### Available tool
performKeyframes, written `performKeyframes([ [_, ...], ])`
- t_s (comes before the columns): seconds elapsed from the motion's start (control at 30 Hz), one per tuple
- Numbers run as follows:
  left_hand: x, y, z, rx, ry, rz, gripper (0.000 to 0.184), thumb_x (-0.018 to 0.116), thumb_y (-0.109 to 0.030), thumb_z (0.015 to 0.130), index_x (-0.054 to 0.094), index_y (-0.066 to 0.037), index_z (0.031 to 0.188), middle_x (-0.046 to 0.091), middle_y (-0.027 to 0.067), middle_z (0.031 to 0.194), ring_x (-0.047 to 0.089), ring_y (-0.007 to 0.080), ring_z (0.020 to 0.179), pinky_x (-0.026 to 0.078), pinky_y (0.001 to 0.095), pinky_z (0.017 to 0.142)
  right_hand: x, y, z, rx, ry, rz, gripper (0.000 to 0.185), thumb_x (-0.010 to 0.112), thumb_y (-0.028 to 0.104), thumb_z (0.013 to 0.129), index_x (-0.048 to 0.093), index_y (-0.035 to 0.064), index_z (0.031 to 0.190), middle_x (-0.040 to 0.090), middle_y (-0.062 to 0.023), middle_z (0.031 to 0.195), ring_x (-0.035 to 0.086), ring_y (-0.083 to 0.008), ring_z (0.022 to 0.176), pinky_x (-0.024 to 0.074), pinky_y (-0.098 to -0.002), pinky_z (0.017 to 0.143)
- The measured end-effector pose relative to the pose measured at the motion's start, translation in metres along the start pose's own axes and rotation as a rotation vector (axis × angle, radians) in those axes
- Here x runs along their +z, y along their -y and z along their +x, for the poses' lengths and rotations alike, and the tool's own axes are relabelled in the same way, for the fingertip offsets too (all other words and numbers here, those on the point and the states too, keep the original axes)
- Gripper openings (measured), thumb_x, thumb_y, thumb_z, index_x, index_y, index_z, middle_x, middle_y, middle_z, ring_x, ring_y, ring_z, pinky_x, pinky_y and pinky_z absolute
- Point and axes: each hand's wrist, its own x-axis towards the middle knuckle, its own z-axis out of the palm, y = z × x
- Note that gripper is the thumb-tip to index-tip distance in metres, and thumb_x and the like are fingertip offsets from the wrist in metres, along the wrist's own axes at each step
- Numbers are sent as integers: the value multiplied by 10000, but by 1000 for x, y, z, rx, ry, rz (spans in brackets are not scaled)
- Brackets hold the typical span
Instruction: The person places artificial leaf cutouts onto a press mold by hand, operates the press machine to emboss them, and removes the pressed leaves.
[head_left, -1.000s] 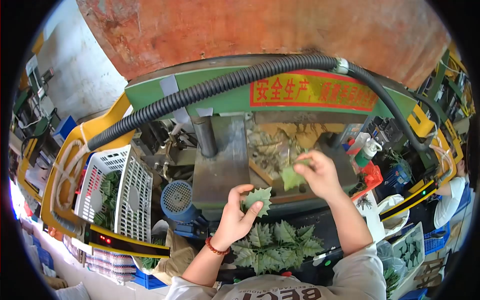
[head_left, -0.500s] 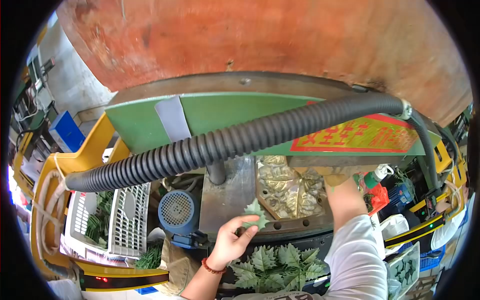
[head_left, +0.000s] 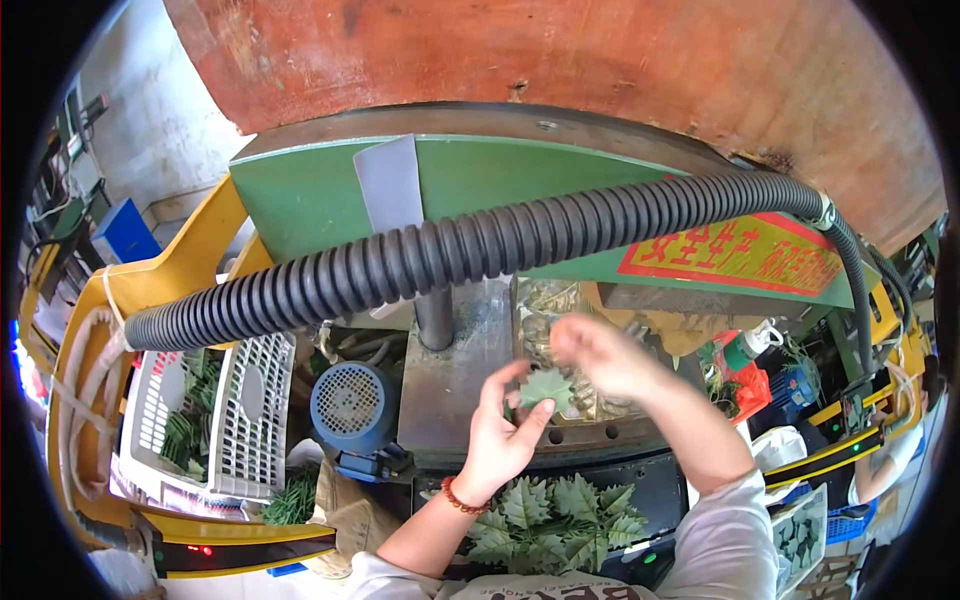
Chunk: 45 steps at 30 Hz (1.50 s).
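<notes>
Left hand: fingers pinch a green leaf at its near side, likely keeping the blade free. Right hand just beyond, blurred; grip can't be told. Leaf bunch below left fingers, probably for easy reach.

The left forearm angles forward and inward, the left hand pinching with thumb opposite bent fingers. The right forearm reaches farther forward; the blurred right hand points leftward, just beyond the left.
</notes>
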Motion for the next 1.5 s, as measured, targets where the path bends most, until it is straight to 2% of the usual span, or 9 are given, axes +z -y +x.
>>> performKeyframes([
  [0.2, -11, 18, -2, 21, -101, -228, 405, 609, 15, 847, 432, -12, 1210, 566, 54, 915, 487, 83, 718, 413, 188, 671, -44, 25, 53, -86, 129, -167, 225, 482, 271, 969, 502, 73, 1075, 562, -17, 882, 526, -91, 754, 408, -236, 644],
  [0.3, -22, 13, -5, 37, -177, -433, 392, 603, 45, 843, 437, -18, 1193, 555, 50, 957, 537, 105, 806, 441, 205, 766, 11, 47, 22, -49, 164, -87, 246, 450, 291, 970, 514, 58, 1016, 582, -24, 855, 543, -137, 693, 444, -291, 656],
  [0.4, -24, 21, -9, 14, -90, -288, 384, 594, 42, 851, 437, -16, 1197, 558, 53, 971, 529, 103, 793, 435, 202, 763, 20, 24, 25, -231, -39, 246, 135, 443, 186, 967, 505, 67, 971, 552, -7, 802, 518, -135, 655, 432, -288, 642],
  [0.47, -23, 23, -12, -2, 12, -138, 375, 585, 39, 860, 436, -14, 1200, 561, 56, 985, 521, 100, 780, 428, 198, 760, -25, 0, 48, -208, -243, -184, 54, 481, 38, 887, 531, 35, 908, 542, -22, 826, 447, -131, 664, 375, -282, 595],
  [0.97, -68, 37, -38, -295, -82, -483, 196, 595, 9, 872, 558, -12, 1063, 592, 34, 882, 470, 66, 658, 390, 148, 613, -60, -104, 99, -727, -304, -412, 72, 601, 54, 702, 588, 54, 773, 579, -47, 707, 506, -230, 635, 395, -357, 622],
  [1.37, -64, 36, -34, -133, -73, -335, 101, 596, 18, 873, 567, -15, 963, 628, 72, 910, 561, 89, 704, 460, 178, 676, -21, -27, 57, -433, -406, -526, 203, 661, 51, 747, 604, 78, 939, 592, -32, 995, 547, -218, 959, 427, -343, 786],
  [1.4, -57, 32, -32, -113, -61, -384, 76, 591, 17, 877, 566, -18, 939, 626, 68, 899, 558, 90, 694, 460, 180, 672, -9, 16, 25, -238, -219, -190, 257, 714, 63, 737, 613, 88, 972, 596, -56, 1068, 520, -219, 1019, 424, -374, 832],
  [1.47, -48, 25, -36, -95, -15, -472, 43, 581, 14, 884, 563, -25, 891, 621, 62, 876, 553, 93, 673, 461, 185, 662, 28, 41, -6, -334, -85, 44, 258, 730, 157, 774, 622, 47, 980, 640, -51, 944, 576, -212, 857, 451, -314, 764],
  [1.5, -48, 20, -38, -106, -9, -468, 43, 581, 14, 884, 563, -25, 891, 621, 62, 876, 553, 93, 673, 461, 185, 662, 40, 31, -14, -395, -88, 92, 222, 735, 89, 741, 640, 42, 935, 646, -56, 947, 564, -208, 857, 440, -328, 787],
])
